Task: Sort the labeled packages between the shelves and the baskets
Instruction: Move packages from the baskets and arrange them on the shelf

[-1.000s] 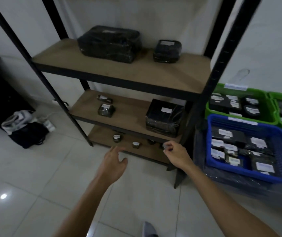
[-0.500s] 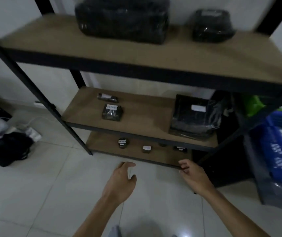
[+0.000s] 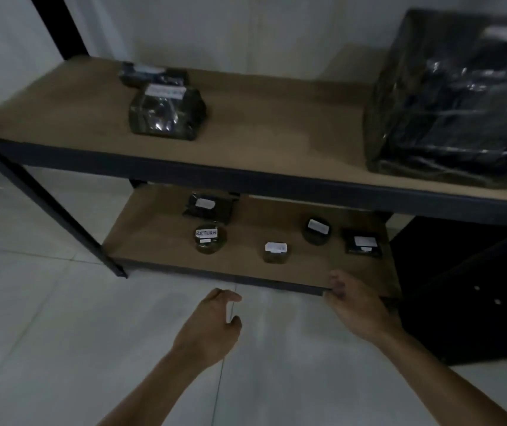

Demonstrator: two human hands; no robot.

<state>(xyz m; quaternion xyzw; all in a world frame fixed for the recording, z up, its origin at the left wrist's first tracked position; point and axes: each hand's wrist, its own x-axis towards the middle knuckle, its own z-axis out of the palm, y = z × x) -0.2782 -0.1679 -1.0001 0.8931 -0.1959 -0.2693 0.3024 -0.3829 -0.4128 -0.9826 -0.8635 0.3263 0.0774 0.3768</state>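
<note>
In my feed the shelf rack (image 3: 276,176) fills most of the view, with two wooden boards one above the other over a pale tiled floor (image 3: 46,333). To its right stands a dark cabinet (image 3: 467,302). On the upper board, at the far right, sits the big black wrapped package (image 3: 451,103), with a pale label on top that is too blurred to read. At the left of the same board is a medium package (image 3: 166,113) with a white label, and just behind it lies a thin flat package (image 3: 153,73).

My left hand (image 3: 212,327) hovers above the floor in front of the lower board, with the fingers loose, the thumb apart, and nothing in it. My right hand (image 3: 356,305) is at the front edge of the lower board. Its fingers are curled in, but I cannot tell if they hold something.

On the lower board are five small packages: a flat black one (image 3: 207,206) at the back, a round one marked RETURN (image 3: 209,239) just before it, a small round one (image 3: 275,252), another round one (image 3: 316,230), and a square black one (image 3: 361,242) nearest the right hand.
</note>
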